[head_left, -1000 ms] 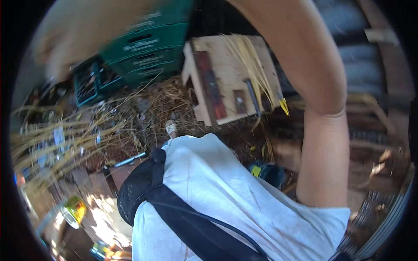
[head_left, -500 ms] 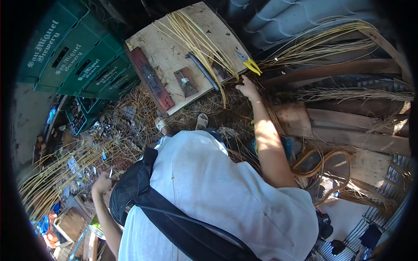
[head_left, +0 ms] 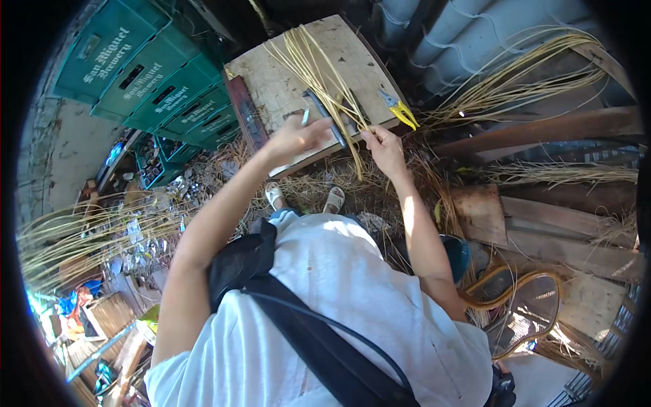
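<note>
Over the near edge of the low wooden table, my left hand [head_left: 293, 144] is slightly blurred, with a short white cigarette [head_left: 305, 117] between its fingers. My right hand [head_left: 386, 150] is closed at the table's near right corner, thumb and fingers pinching the pale rattan strips [head_left: 313, 71]. The strips run in a loose bundle across the table, and some ends hang over the near edge. Under them lies a dark curved-handled tool [head_left: 327, 117], partly covered. Yellow-handled pliers [head_left: 400, 110] rest at the table's right edge, just beyond my right hand.
A red-brown wooden block [head_left: 245, 112] sits along the left side of the table [head_left: 346, 41]. Green crates [head_left: 129, 64] are stacked to the left. More strips and wooden boards [head_left: 569, 220] lie at right, near a rattan-framed piece [head_left: 536, 308] and a teal bucket [head_left: 456, 258].
My left hand has swung from low on the left, beside the scattered scraps, up to the table with the cigarette. My right hand stays by the table corner, now pinching the strips.
</note>
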`<act>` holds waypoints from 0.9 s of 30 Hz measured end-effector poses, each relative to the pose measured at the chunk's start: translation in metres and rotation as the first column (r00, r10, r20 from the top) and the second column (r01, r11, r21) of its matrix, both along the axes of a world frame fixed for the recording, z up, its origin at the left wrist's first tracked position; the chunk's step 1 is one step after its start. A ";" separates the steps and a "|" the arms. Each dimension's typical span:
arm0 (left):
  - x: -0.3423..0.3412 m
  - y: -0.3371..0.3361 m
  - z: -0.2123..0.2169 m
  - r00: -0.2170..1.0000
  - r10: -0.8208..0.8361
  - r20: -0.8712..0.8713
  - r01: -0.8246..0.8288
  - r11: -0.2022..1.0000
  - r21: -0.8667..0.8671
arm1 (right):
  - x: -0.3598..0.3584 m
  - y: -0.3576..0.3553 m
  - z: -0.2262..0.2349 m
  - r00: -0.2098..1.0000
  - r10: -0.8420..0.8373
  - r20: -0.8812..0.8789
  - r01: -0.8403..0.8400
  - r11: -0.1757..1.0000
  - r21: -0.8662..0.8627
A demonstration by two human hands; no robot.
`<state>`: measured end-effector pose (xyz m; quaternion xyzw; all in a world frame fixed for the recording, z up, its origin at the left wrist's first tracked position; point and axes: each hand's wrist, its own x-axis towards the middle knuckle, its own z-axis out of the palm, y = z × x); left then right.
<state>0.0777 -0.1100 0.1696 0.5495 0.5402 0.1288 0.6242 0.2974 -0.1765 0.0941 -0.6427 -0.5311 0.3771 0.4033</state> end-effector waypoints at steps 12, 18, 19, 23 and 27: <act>0.078 0.018 -0.114 0.984 0.061 0.170 0.018 0.903 -0.429 | 0.040 0.009 -0.032 0.786 -0.280 0.551 0.279 0.956 0.087; 0.073 0.020 -0.114 0.946 0.231 0.225 -0.112 0.889 -0.443 | 0.066 0.050 -0.054 0.988 -0.152 0.007 0.150 0.984 0.095; 0.069 0.020 -0.112 0.940 0.260 0.222 -0.138 0.882 -0.451 | 0.062 0.047 -0.049 0.990 -0.096 -0.104 0.103 0.992 0.068; 0.065 0.036 -0.103 0.940 0.294 0.171 -0.198 0.881 -0.429 | 0.040 0.030 -0.003 0.994 0.024 0.103 -0.026 1.000 0.017; 0.069 0.041 -0.091 0.927 0.288 0.241 -0.188 0.912 -0.364 | 0.031 0.029 -0.007 0.956 -0.069 0.285 0.059 0.997 0.045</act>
